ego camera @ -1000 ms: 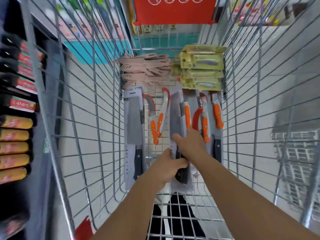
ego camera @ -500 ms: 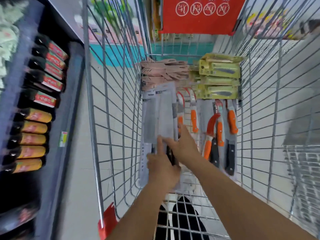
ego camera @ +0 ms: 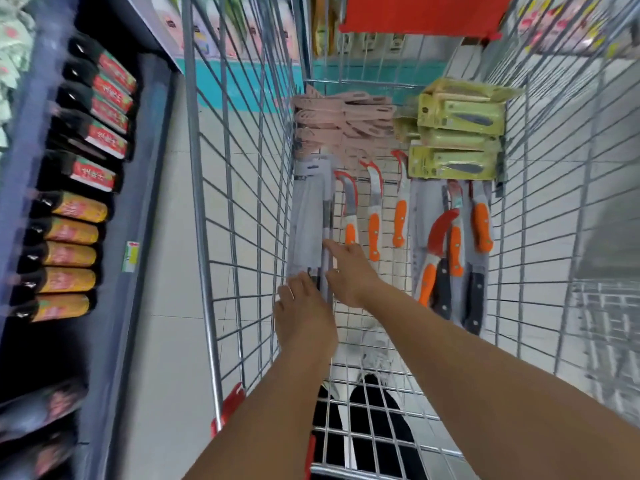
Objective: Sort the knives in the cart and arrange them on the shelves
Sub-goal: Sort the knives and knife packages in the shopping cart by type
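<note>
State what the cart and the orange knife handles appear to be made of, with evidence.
Cart: metal wire, shiny silver finish, seemingly plated steel; thin glinting grid rods. Orange knife handles: probably moulded plastic; uniform bright colour, smooth contoured shape, though blur leaves rubber possible.

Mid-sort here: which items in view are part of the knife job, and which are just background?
Job: grey carded cleavers under both hands, orange-handled curved knives, yellow-green boxed knives, pink sheathed knives, wire cart.
Background: dark bottles on left shelf, red sign.
</note>
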Motion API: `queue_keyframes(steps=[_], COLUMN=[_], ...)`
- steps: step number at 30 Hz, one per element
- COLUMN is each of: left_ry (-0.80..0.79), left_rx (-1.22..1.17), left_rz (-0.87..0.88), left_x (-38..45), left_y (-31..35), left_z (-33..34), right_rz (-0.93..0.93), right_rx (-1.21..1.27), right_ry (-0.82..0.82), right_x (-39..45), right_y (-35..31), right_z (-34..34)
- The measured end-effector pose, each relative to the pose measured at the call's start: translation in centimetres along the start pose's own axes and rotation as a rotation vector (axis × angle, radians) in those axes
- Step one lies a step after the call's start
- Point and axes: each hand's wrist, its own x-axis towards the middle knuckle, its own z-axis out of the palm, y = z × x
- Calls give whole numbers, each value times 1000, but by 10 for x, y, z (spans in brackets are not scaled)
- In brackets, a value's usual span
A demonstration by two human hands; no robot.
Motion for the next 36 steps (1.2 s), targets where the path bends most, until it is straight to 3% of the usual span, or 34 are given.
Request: queue_keyframes(steps=[5,9,13,16,20,25,29,32,36], left_ry=[128,62,-122,-186,-231,-122,-53,46,-109], left_rx=[-119,-189,-147,-110,-121,-56,-41,-9,-172], left_rz=[174,384,566,620,536,401,279,273,90], left_x=[5,3,4,9,16,16,8,7,9], left_y=[20,58,98,113,108,91,93,100,109], left_z=[-7,-1,18,31,40,40,38,38,42], right_rz=[-41,177,443,397,313,192,519,633,621], right_rx=[25,21,-21,-15,91,22,21,40,59], right_ry=[323,564,539,436,363,312,544,510,442], right_x=[-23,-41,-50,-55,-59,-61,-63,-61,-58], right_y=[13,52,94,112,114,115,123,123,120], right_z=[-18,-42,-59,-57,-46,-47,-54,-55,-50])
